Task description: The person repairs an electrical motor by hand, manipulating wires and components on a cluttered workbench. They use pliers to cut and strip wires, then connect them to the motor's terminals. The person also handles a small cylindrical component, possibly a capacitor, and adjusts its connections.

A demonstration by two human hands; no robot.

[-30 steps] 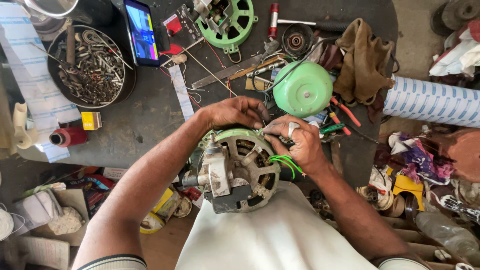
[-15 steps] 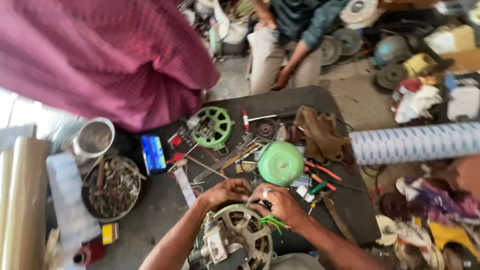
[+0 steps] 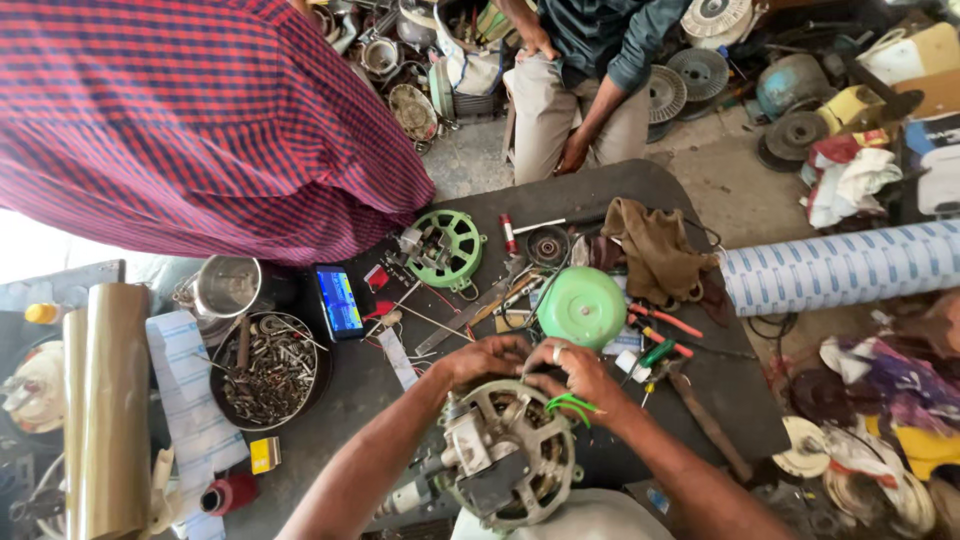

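Note:
A round metal motor housing (image 3: 505,462) with a spoked frame and copper windings rests against my lap at the bottom centre. My left hand (image 3: 487,358) grips its top rim from the left. My right hand (image 3: 578,375), wearing a ring, grips the rim from the right, fingers closed beside green wires (image 3: 570,404) that come out of the motor. A light green dome cover (image 3: 581,305) lies on the dark table (image 3: 720,390) just beyond my hands.
A green motor frame (image 3: 445,247), a phone (image 3: 339,301), a pan of bolts (image 3: 265,370), a metal pot (image 3: 226,286), a brown rag (image 3: 655,250) and hand tools crowd the table. A person in a red checked shirt (image 3: 190,120) stands left; another person (image 3: 580,80) crouches beyond. A patterned roll (image 3: 840,265) lies right.
The view has tilted up and back, bringing the two other people and more of the floor into sight. My hands stay on the motor's rim in the same grip.

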